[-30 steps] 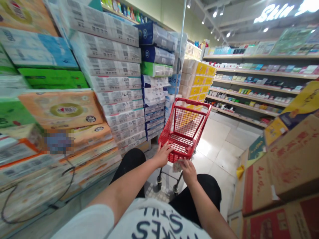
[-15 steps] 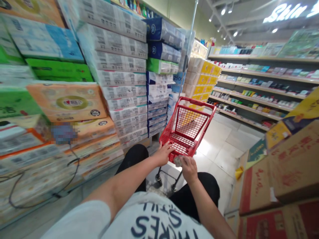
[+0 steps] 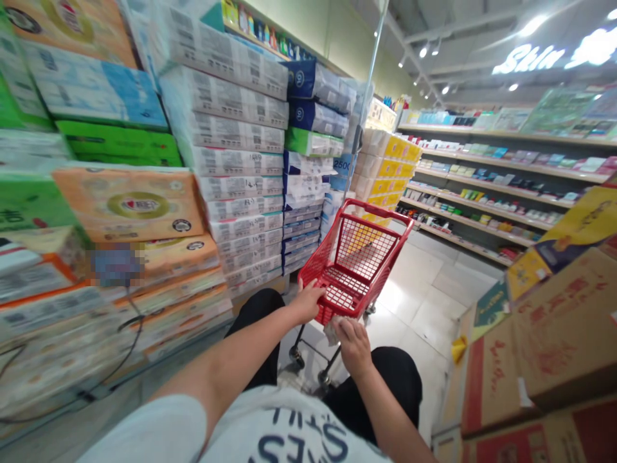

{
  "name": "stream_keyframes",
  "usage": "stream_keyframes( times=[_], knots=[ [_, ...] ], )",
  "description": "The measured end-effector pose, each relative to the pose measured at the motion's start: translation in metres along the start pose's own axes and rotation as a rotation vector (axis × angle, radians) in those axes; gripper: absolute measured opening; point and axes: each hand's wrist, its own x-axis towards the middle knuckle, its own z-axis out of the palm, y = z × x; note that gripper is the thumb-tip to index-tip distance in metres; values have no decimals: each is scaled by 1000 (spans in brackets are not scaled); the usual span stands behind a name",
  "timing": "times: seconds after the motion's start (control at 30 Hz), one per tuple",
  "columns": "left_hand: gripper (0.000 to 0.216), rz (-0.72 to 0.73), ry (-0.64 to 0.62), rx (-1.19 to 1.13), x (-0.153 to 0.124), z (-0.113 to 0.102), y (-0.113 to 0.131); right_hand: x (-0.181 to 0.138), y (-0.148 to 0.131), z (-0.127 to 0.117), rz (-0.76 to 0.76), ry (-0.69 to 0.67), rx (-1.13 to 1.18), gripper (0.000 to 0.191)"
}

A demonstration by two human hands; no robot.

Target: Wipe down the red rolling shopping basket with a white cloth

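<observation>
A red plastic shopping cart (image 3: 332, 278) with a mesh basket stands in front of my knees, tilted in view. My left hand (image 3: 307, 302) grips the near left corner of its rim, fingers over the edge and inside. At the near end of the basket, my right hand (image 3: 353, 339) is closed around a crumpled greyish cloth (image 3: 331, 332). The cloth is at the cart's outer near face; whether it presses on the plastic I cannot tell. Part of the cloth is hidden by my fingers.
Tall stacks of wrapped tissue packs (image 3: 241, 135) line the left side. Cardboard boxes (image 3: 562, 328) are piled at the right. Shelves of small goods (image 3: 501, 177) stand at the back, beyond the tiled floor (image 3: 424, 296). A thin upright pole (image 3: 369, 83) rises behind the cart.
My right hand and the cloth have moved left and down along the cart's near end. The cart and my left hand appear slightly lower and further left as the view shifts.
</observation>
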Motion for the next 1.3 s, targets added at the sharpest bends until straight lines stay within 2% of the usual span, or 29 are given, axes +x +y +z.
stream_keyframes(
  times=[0.1,0.27,0.4,0.53,0.63,0.73,0.87,1.07,1.3],
  knots=[
    [42,-31,-31,5,-1,-7,-3,6,-3,7,25,24,-14,31],
    [46,-17,-94,5,-4,-14,-8,-3,-7,16,-30,-82,46,33],
    [49,11,-103,10,-10,-13,-9,-4,-14,6,-39,-78,62,32],
    [54,48,-87,3,-20,-9,-6,16,-19,-13,110,-9,-36,29],
    [54,69,-73,2,-27,-6,-4,31,-18,-21,158,-29,-10,22],
    [57,102,-53,32,-33,-1,-5,37,-14,-23,146,-89,98,23],
    [65,178,2,152,-38,9,-7,36,-12,-23,203,-124,121,21],
    [75,194,27,273,-41,21,-11,35,-17,-27,205,-78,178,25],
    [61,215,13,275,-38,14,-29,38,-37,-27,196,-108,152,28]
  ],
)
